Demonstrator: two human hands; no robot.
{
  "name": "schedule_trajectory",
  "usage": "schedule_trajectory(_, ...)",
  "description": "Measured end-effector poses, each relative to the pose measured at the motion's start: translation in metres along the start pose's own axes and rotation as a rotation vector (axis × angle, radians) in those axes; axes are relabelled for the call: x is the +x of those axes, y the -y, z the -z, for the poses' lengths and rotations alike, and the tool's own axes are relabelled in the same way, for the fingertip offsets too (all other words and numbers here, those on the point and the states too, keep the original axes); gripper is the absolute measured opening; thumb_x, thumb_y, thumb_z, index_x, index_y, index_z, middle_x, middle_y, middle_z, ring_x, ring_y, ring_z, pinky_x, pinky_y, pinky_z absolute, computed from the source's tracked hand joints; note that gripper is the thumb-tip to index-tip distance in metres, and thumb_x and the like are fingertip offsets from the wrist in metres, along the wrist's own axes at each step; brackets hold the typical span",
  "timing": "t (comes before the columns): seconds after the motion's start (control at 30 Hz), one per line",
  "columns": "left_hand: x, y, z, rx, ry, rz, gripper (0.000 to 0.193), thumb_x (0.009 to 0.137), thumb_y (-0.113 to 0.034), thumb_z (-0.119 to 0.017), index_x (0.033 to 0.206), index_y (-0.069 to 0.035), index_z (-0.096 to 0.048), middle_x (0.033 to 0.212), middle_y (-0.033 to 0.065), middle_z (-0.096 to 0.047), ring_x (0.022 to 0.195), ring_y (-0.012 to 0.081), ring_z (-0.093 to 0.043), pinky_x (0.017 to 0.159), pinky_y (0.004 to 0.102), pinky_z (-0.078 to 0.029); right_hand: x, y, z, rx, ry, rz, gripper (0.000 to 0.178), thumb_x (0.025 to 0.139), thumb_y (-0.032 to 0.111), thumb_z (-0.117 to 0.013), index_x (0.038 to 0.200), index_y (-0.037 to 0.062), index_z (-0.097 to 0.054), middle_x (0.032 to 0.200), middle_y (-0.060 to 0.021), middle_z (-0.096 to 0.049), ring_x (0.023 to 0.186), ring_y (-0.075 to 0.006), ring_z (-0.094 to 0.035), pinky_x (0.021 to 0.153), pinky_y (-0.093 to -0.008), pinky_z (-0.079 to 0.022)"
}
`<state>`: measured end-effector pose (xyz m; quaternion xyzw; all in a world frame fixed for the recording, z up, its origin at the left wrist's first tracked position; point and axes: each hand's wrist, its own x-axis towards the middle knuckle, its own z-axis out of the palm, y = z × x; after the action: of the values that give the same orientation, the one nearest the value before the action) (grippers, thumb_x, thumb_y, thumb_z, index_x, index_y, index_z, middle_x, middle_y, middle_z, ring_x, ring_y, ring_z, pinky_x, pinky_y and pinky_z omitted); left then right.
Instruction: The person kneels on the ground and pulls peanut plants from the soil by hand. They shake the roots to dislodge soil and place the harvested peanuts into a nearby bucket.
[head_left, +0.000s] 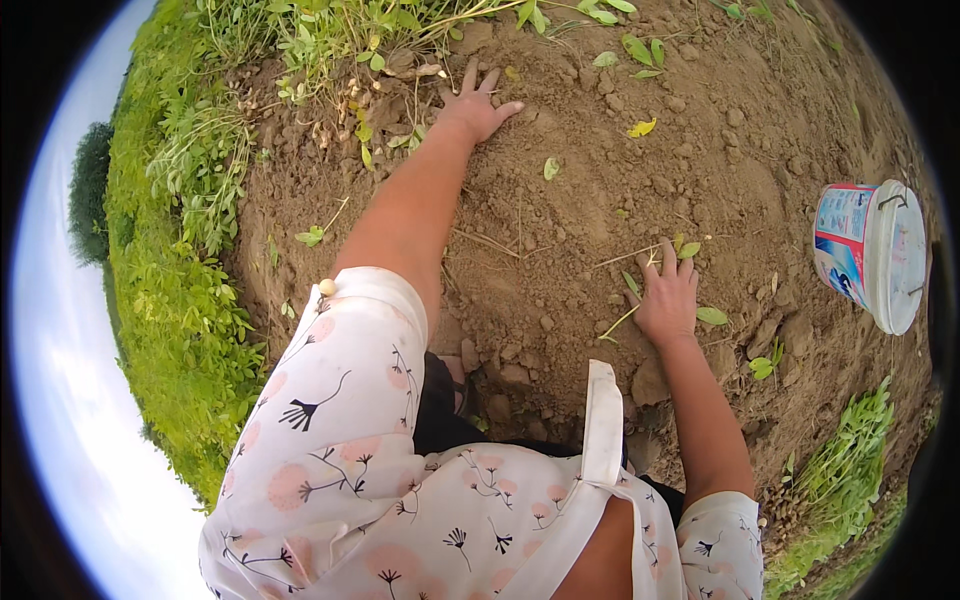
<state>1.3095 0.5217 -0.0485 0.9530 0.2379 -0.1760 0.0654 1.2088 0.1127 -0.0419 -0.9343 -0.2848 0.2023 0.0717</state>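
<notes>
My left hand (pixel 477 103) is stretched far forward with fingers spread, pressing on loose brown soil (pixel 560 200) beside uprooted plants with small pale pods (pixel 340 120). It holds nothing. Closer to me, my right hand (pixel 667 295) lies flat on the soil, fingers apart, resting over a thin green stem with a few leaves (pixel 660 255). Whether it grips that stem cannot be told. Both forearms are bare, and a white floral sleeve (pixel 340 400) covers my left upper arm.
A white plastic bucket with a coloured label and wire handle (pixel 872 250) lies on its side at the right. Green leafy plants (pixel 190 250) border the dug soil on the left and top. Clods and loose leaves dot the earth; more greenery (pixel 840 470) lies lower right.
</notes>
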Motion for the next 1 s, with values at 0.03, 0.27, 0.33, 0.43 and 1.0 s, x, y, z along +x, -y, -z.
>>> schedule_trajectory(0.03, 0.012, 0.04, 0.002, 0.055, 0.102, -0.046, 0.082, 0.097, -0.064, -0.052, 0.163, -0.032, -0.016, 0.172, 0.0041, -0.002, 0.148, 0.0544, -0.022, 0.113, 0.0681, -0.035, 0.001, 0.0, -0.002, 0.007, 0.002, 0.008, 0.06, 0.082, 0.037, -0.078, 0.137, 0.0193, -0.061, 0.158, -0.0149, -0.037, 0.133, -0.0452, -0.043, 0.108, -0.0523, -0.037)
schedule_trajectory(0.27, -0.061, 0.077, 0.029, 0.311, 0.267, -0.316, 0.085, 0.089, -0.04, -0.071, 0.16, -0.03, -0.025, 0.166, 0.0125, -0.019, 0.153, 0.043, -0.017, 0.115, 0.0693, -0.029, -0.001, -0.004, -0.011, -0.048, -0.041, -0.027, 0.061, 0.078, 0.037, -0.083, 0.132, 0.0174, -0.063, 0.156, -0.0141, -0.038, 0.129, -0.0423, -0.044, 0.108, -0.0521, -0.037)
schedule_trajectory(0.33, -0.088, 0.09, 0.026, 0.295, 0.262, -0.343, 0.087, 0.084, -0.037, -0.075, 0.157, -0.029, -0.03, 0.163, 0.0134, -0.025, 0.149, 0.0441, -0.023, 0.113, 0.0678, -0.031, 0.001, 0.003, -0.004, -0.042, -0.021, -0.032, 0.063, 0.077, 0.037, -0.083, 0.132, 0.0157, -0.062, 0.155, -0.0136, -0.038, 0.128, -0.0414, -0.044, 0.109, -0.0521, -0.037)
schedule_trajectory(0.43, -0.136, 0.109, 0.011, 0.202, 0.197, -0.382, 0.087, 0.077, -0.036, -0.08, 0.153, -0.026, -0.038, 0.157, 0.0137, -0.032, 0.142, 0.0444, -0.032, 0.108, 0.0638, -0.036, 0.004, 0.007, -0.003, -0.064, -0.019, -0.056, 0.066, 0.077, 0.037, -0.083, 0.134, 0.0148, -0.059, 0.155, -0.0137, -0.038, 0.128, -0.0405, -0.044, 0.109, -0.0508, -0.038)
schedule_trajectory(1.0, -0.252, 0.158, -0.06, -0.12, 0.206, -0.303, 0.082, 0.076, -0.013, -0.082, 0.148, -0.017, -0.044, 0.13, 0.0129, -0.052, 0.124, 0.0349, -0.05, 0.094, 0.0439, -0.051, 0.076, 0.205, 0.038, 0.027, 0.055, 0.036, 0.08, 0.078, 0.048, -0.082, 0.148, 0.0309, -0.049, 0.162, -0.0186, -0.026, 0.141, -0.0519, -0.034, 0.116, -0.0699, -0.022)
